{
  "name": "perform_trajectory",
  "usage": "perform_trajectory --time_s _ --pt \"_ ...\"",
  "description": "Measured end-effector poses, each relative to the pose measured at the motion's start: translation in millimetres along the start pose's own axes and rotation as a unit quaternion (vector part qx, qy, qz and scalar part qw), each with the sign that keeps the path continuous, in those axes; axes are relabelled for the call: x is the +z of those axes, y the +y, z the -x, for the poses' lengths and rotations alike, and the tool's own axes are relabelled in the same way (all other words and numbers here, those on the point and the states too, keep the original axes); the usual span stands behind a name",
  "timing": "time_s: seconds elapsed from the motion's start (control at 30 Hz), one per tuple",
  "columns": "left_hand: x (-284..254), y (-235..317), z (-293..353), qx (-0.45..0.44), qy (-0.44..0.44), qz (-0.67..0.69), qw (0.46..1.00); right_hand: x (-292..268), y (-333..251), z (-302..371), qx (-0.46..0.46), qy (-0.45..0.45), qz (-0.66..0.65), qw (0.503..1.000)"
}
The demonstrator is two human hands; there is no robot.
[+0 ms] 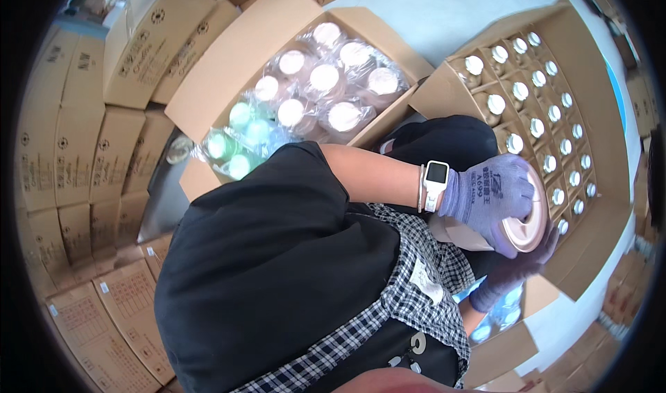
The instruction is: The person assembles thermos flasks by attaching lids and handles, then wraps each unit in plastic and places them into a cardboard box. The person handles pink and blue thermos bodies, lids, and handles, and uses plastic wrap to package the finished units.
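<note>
A pale pink round container (535, 228) lies tilted in front of my knees, its wide ringed end facing right. My left hand (489, 197), in a purple-grey glove with a white watch at the wrist, is closed on it, with fingers curled over the rim. My right hand (517, 271), gloved alike, holds the same container from the near side and below, its fingers partly hidden. To the right stands an open carton (590, 240) with cardboard dividers and several silver-capped bottles (537, 127).
An open carton (239, 46) at the upper left holds several plastic-wrapped vessels (324, 78), pink, green and blue. Another open carton (510, 351), with blue wrapped items (511, 306), stands at the lower right. Stacked closed cartons (83, 129) line the left side.
</note>
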State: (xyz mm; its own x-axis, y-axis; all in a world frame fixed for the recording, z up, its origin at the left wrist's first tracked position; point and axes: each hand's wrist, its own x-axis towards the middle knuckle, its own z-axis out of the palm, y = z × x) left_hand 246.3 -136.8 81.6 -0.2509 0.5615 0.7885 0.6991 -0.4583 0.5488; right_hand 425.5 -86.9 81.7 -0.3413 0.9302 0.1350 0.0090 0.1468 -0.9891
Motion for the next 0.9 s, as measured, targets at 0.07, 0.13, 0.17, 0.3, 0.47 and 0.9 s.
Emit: perform_trajectory --time_s 0.07,0.13,0.17,0.3,0.47,0.9 --pt "-46.5 5.6 -16.2 0.089 -0.037 0.009 0.995 -10.6 -9.6 -5.1 0.053 -0.042 -0.124 0.990" --pt "-48.5 20.6 -4.8 0.195 -0.013 0.023 0.980 -13.6 -23.4 -18.5 0.090 -0.110 -0.194 0.971" --pt "-46.7 21.2 10.9 0.236 -0.029 0.081 0.968 -11.4 -29.7 -21.1 0.109 -0.132 -0.225 0.959" --pt "-78.1 18.2 34.2 0.037 -0.087 0.235 0.967 -17.7 -3.4 -37.1 0.141 -0.213 -0.269 0.928" --pt "-123.6 -41.5 97.7 -0.332 0.002 0.157 0.930 4.5 48.3 10.4 0.019 -0.119 -0.138 0.983" --pt "-342.3 -118.5 298.1 -0.567 -0.342 -0.571 0.486 45.9 71.7 94.3 -0.099 0.042 0.060 0.992"
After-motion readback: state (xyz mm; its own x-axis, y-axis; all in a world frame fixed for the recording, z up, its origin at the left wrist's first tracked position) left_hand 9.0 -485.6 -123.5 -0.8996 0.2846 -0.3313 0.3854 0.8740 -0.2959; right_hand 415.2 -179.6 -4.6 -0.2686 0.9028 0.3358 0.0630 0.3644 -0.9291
